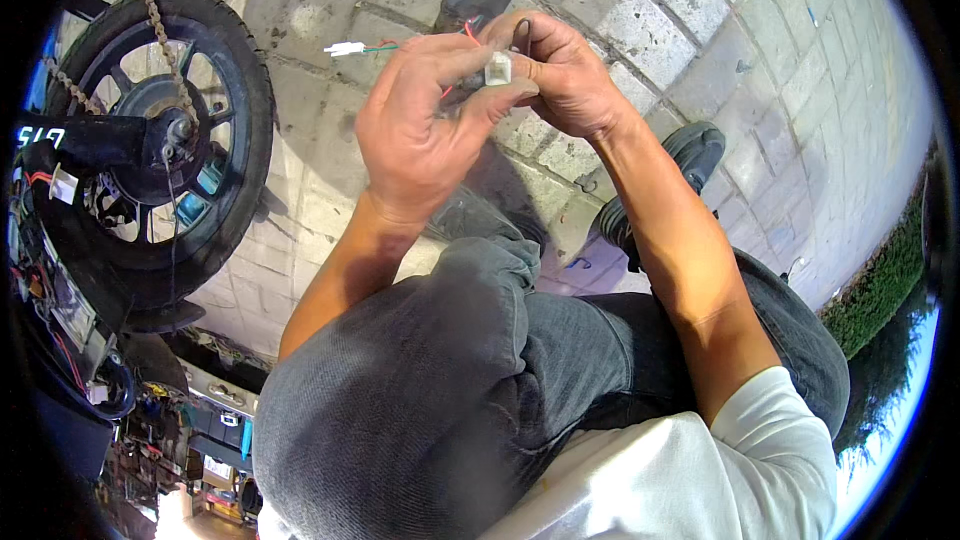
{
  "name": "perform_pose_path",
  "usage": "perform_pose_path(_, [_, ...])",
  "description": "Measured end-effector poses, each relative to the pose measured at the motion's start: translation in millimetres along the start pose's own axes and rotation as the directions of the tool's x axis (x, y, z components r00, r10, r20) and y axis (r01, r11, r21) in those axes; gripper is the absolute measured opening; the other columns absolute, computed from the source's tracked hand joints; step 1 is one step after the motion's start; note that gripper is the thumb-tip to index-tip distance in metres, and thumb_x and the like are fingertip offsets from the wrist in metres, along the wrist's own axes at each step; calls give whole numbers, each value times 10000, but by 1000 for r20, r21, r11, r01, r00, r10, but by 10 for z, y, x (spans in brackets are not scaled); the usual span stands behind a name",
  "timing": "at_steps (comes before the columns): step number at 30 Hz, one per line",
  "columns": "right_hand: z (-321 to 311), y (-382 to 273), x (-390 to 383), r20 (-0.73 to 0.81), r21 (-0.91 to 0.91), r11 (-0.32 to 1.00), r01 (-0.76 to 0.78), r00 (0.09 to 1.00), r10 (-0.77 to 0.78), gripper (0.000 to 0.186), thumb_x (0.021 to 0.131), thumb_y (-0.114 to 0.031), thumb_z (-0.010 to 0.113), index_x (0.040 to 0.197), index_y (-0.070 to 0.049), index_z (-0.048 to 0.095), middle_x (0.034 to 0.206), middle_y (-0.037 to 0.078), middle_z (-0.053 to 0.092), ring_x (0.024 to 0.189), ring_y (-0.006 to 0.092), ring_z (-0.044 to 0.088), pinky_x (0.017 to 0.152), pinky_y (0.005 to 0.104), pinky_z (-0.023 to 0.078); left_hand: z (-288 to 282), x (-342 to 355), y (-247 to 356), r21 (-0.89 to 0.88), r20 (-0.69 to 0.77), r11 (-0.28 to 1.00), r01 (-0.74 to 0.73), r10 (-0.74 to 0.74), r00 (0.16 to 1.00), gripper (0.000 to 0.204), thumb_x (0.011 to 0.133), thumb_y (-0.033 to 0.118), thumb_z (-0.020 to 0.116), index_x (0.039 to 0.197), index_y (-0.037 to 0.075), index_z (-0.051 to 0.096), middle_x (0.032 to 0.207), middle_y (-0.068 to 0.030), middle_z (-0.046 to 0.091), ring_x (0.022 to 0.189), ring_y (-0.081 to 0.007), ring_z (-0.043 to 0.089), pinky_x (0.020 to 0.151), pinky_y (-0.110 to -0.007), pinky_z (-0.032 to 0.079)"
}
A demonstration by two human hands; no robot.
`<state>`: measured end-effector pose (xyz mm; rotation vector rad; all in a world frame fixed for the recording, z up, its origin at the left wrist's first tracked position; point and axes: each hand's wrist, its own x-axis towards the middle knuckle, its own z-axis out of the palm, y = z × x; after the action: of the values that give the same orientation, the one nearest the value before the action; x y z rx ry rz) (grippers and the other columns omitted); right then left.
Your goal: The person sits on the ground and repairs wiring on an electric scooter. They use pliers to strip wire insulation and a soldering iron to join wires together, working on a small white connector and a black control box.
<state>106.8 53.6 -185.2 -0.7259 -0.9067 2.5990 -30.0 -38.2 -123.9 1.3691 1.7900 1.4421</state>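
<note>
A white plastic wire connector (498, 68) with an open square end sits between my two hands. My left hand (415, 125) is closed in a pinch, thumb and fingertips gripping the connector from the left. From the other side my right hand (568, 78) is closed too, its thumb and forefinger pressed against the connector; its other fingers are curled. Red wire (471, 32) shows by the fingers. A smaller white plug (345, 49) on red and green wires sticks out to the left, beyond my left hand's fingers.
A black spoked wheel (258, 120) with a hanging chain (150, 10) stands at left, beside loose wiring and a white connector (63, 185). Grey paving (760, 70) lies below my hands. My black shoe (692, 155) rests at right; a dark rounded object (472, 4) lies beyond my hands.
</note>
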Motion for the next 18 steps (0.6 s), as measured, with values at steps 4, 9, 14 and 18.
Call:
perform_pose_path(4, [39,12,0,-25,2,1000,-11,1000,11,211,865,-177,678,1035,-79,598,883,-29,589,689,34,492,521,169,365,12,-15,-22,-10,11,999,-47,47,999,320,725,31,794,999,3,631,952,-123,645,855,-201,620,732,-296,494])
perform_pose_path(9, [-10,-7,-7,28,41,997,-61,998,60,191,875,-169,664,1023,-79,584,924,-12,581,706,36,492,524,177,363,0,11,2,3,20,997,-75,75,997,308,734,51,790,1000,19,639,960,-118,645,861,-205,623,729,-292,497])
perform_pose_path(14, [43,-49,-1,21,34,999,-37,999,36,147,876,-144,655,977,-76,573,887,-11,573,699,42,489,517,181,359,3,0,-27,11,16,997,-76,76,997,318,731,85,799,999,31,636,955,-118,645,844,-214,632,707,-295,503])
perform_pose_path(18, [17,-17,9,41,53,998,-28,999,26,132,875,-114,650,977,-78,574,879,-3,578,692,49,495,511,179,362,4,-1,-34,-3,10,997,-82,83,997,324,728,93,803,990,28,622,943,-122,642,825,-213,635,694,-298,506])
